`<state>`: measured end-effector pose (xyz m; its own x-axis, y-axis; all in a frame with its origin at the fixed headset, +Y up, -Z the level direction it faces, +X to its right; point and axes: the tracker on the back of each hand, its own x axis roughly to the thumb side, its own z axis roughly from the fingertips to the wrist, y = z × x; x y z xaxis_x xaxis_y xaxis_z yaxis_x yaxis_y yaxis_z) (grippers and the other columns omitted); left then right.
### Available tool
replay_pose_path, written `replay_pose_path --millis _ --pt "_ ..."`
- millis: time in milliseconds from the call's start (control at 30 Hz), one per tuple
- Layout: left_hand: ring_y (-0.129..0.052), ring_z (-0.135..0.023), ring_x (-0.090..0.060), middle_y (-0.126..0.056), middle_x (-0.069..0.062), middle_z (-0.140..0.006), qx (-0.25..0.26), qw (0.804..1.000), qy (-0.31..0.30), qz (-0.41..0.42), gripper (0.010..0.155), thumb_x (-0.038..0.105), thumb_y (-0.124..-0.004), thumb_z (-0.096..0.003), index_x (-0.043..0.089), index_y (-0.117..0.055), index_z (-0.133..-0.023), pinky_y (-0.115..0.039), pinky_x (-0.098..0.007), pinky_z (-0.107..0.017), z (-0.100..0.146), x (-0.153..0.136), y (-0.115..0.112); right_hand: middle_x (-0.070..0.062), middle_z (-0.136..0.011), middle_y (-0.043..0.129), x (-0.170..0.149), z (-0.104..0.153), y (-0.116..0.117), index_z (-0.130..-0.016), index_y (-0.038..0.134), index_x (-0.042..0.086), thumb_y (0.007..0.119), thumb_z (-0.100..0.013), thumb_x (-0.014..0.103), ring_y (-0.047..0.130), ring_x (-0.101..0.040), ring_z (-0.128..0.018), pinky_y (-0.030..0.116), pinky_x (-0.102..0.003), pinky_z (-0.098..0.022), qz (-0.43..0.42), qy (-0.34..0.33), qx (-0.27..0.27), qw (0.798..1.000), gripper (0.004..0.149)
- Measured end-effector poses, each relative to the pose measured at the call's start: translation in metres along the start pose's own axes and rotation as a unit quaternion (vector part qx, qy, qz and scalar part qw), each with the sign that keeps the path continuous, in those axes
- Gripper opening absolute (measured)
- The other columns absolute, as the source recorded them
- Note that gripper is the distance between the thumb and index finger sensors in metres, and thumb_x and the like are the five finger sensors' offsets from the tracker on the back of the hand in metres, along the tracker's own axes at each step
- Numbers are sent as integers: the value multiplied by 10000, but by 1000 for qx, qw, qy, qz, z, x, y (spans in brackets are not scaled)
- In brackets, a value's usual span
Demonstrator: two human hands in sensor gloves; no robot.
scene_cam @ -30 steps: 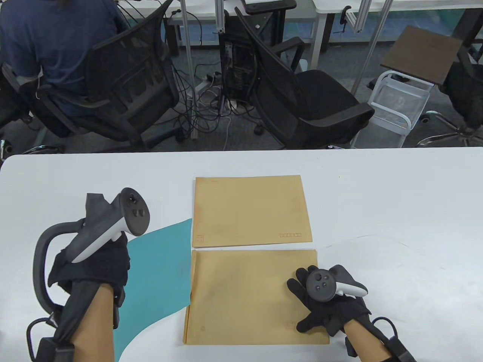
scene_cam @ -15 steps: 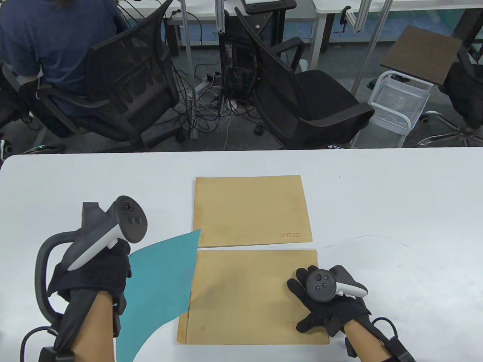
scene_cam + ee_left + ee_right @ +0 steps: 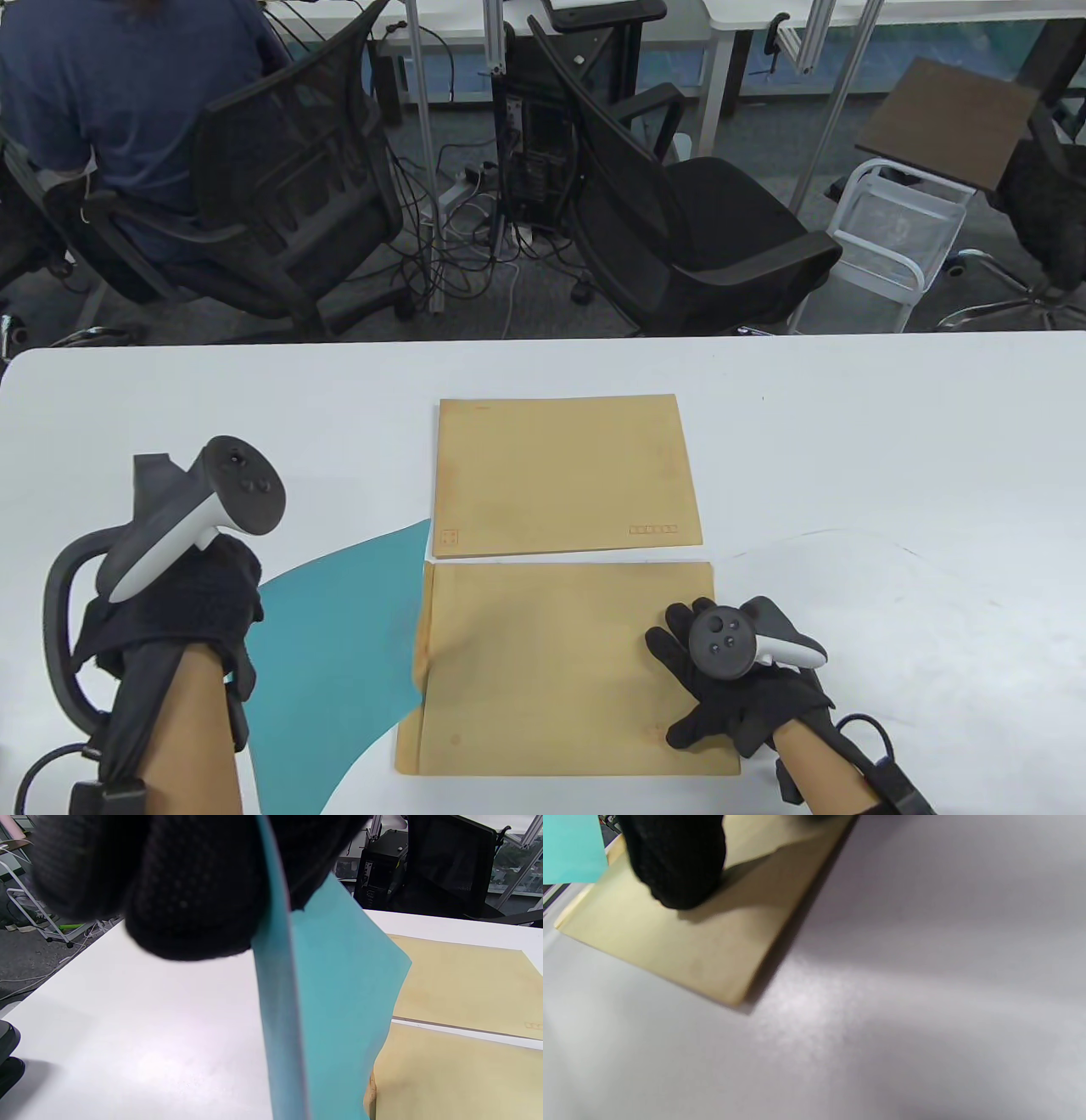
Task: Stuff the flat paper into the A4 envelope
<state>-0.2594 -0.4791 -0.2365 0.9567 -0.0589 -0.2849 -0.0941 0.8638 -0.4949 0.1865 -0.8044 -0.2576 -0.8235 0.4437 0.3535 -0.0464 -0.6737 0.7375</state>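
My left hand (image 3: 182, 607) pinches the left part of a teal sheet of paper (image 3: 339, 645) and holds it curved above the table. In the left wrist view my gloved fingers (image 3: 195, 899) grip the paper (image 3: 339, 984) from above. The sheet's right edge meets the left, open end of the near brown envelope (image 3: 568, 671). I cannot tell whether it is inside. My right hand (image 3: 730, 679) rests flat with fingers spread on that envelope's right part. In the right wrist view a finger (image 3: 674, 861) presses the envelope (image 3: 683, 950).
A second brown envelope (image 3: 564, 475) lies flat just beyond the near one, also in the left wrist view (image 3: 462, 988). The white table (image 3: 891, 441) runs wide to the right and far left. Office chairs stand past its far edge.
My left hand has moved left and toward me. The paper's corner, which lay over the envelopes half a second ago, is back at the near envelope's left end. The right hand stayed put.
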Motion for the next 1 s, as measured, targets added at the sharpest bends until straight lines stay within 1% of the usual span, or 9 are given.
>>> replay_pose_path --millis 133,200,567,633,700,767,1000 --pt "-1066 -241 -218 -1079 -202 -619 -5 1000 -4 10 451 190 -887 -396 123 -976 -834 -929 -450 -313 3 -6 0 -131 -1040 -213 0 0 0 -1091 -11 189 794 -512 480 -280 -443 -880 -138 -738 -519 -1 0 0 1000 1034" --pt "-1063 -248 -214 -1073 -199 -625 -3 1000 8 0 459 195 -883 -403 121 -960 -850 -926 -447 -320 1 -6 -3 -130 -1040 -213 0 0 0 -1091 -11 188 794 -512 479 -279 -444 -880 -137 -738 -519 -1 0 0 1000 1034" --pt "-1038 -280 -175 -1024 -193 -648 -3 999 26 -25 473 212 -817 -464 116 -867 -924 -911 -422 -346 -14 5 -14 -128 -1041 -214 0 0 0 -1091 -11 188 794 -512 479 -282 -443 -878 -140 -736 -518 -2 -1 -1 1000 1034" --pt "-1039 -283 -174 -1023 -194 -650 -7 999 17 -30 473 211 -820 -461 121 -868 -923 -913 -419 -349 -18 7 -17 -128 -1039 -215 0 0 0 -1091 -13 189 794 -513 479 -283 -441 -878 -141 -736 -517 -2 -2 0 1000 1034" --pt "-1045 -274 -177 -1038 -185 -642 -24 999 3 -30 473 211 -834 -445 132 -889 -908 -917 -423 -343 -22 9 -21 -128 -1039 -215 0 0 0 -1091 -13 189 793 -513 479 -284 -439 -879 -142 -736 -516 -3 -2 0 1000 1034" --pt "-1045 -273 -185 -1044 -178 -644 -25 999 -11 -29 473 211 -843 -436 147 -900 -900 -913 -430 -346 -26 10 -23 -128 -1038 -215 0 0 0 -1091 -14 187 794 -513 478 -285 -438 -878 -144 -735 -515 -3 -2 0 1000 1035" --pt "-1043 -277 -188 -1046 -170 -646 -34 998 -16 -51 476 217 -846 -434 156 -900 -903 -909 -435 -353 -37 14 -30 -127 -1036 -219 0 0 0 -1089 -16 188 793 -514 477 -288 -437 -874 -148 -733 -511 -3 -2 0 1000 1034"
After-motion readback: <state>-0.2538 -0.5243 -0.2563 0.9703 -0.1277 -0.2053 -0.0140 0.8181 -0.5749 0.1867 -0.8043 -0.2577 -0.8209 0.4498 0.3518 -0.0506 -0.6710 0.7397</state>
